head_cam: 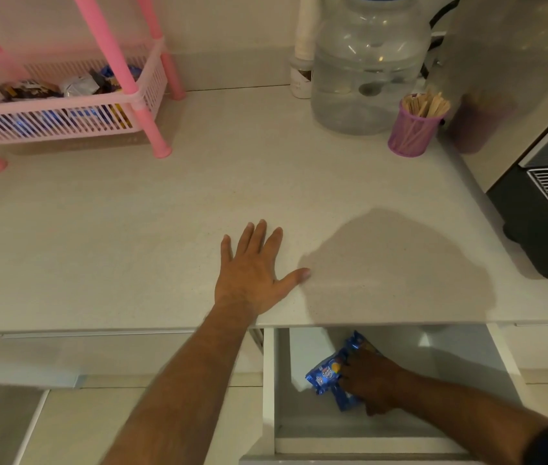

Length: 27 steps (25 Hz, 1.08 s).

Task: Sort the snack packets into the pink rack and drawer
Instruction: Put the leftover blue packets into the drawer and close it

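Your right hand's fingers (355,370) are curled over a bunch of blue snack packets (329,375), pressing them against the floor of the open drawer (269,380); the thumb is hidden, so how firmly you hold them cannot be told. That right hand (375,380) reaches in from the front right, low inside the drawer, which suggests you are setting the packets down or gathering them there rather than lifting them out. The packets lie toward the drawer's left side, near its white wall, partly under your palm.

Your left hand (252,273) lies flat on the counter (131,229), fingers straight and spread, holding nothing. It sits just above the drawer's left corner, most likely to steady you while you lean down.

Farther back on the left stands the pink rack (125,72), whose lower basket already holds several wrapped snacks, dark, silver and blue. Behind on the right are a clear water jug (366,72), a purple cup of wooden sticks (413,129) just beside it, and a dark appliance (541,209) at the counter's right edge.
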{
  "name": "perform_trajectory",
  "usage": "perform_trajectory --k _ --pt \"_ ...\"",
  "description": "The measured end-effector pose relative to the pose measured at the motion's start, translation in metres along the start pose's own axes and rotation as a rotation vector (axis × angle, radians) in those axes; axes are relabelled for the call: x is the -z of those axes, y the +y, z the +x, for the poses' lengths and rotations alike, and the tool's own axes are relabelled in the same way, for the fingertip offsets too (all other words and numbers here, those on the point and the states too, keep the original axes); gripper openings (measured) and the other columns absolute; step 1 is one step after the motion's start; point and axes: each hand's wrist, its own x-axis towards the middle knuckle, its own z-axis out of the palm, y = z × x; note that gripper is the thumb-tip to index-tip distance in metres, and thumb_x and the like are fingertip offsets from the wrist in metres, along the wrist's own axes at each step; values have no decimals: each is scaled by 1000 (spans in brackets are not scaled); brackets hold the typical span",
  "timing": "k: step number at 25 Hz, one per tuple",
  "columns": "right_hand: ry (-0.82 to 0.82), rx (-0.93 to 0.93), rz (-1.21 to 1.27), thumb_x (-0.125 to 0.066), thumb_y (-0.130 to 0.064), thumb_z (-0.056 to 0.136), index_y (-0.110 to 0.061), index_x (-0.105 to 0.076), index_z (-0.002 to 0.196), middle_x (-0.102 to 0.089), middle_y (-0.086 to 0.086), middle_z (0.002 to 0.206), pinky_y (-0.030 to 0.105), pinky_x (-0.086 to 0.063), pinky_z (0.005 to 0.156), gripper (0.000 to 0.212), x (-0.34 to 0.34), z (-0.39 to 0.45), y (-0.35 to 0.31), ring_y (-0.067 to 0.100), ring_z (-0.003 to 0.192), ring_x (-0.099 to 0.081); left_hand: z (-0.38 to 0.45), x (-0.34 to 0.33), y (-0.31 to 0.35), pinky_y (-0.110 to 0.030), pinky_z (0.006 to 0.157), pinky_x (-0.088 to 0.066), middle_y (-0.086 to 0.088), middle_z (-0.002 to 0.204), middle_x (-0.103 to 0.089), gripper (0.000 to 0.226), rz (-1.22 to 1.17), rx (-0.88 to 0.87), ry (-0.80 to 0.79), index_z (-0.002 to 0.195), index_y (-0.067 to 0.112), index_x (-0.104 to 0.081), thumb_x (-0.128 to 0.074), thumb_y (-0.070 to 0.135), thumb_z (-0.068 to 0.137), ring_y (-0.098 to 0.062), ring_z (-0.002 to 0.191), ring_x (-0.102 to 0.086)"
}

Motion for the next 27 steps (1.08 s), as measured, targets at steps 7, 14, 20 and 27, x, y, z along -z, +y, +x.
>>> perform_trajectory --k 7,14,20,27 --pt "252 -138 224 -55 -42 85 -13 -60 99 -63 10 106 42 -52 82 33 49 -22 -22 29 93 -61 -2 4 3 -58 121 1 -2 167 -1 103 11 4 5 155 34 -6 -3 95 73 -23 153 5" --pt "489 -314 798 -28 -80 81 -38 -49 92 -57 -19 88 20 -46 75 48 76 -64 -88 0 81 -56 -8 9 6 -57 121 1 -4 167 4 102 30 23 -18 156 35 -1 1 94 73 -26 153 9" --pt "518 -372 491 -7 -69 95 -31 -54 110 -72 -4 115 46 -58 86 62 65 -82 -119 21 104 -70 -11 13 8 -58 121 2 -5 167 9 100 36 20 -55 156 34 5 4 92 75 -25 153 12" --pt "708 -438 130 -23 -87 82 -12 -33 149 -35 13 156 63 -23 105 100 69 -77 -113 39 142 -33 -11 10 7 -57 121 4 -4 167 9 100 29 29 -56 156 34 6 6 92 74 -24 153 13"
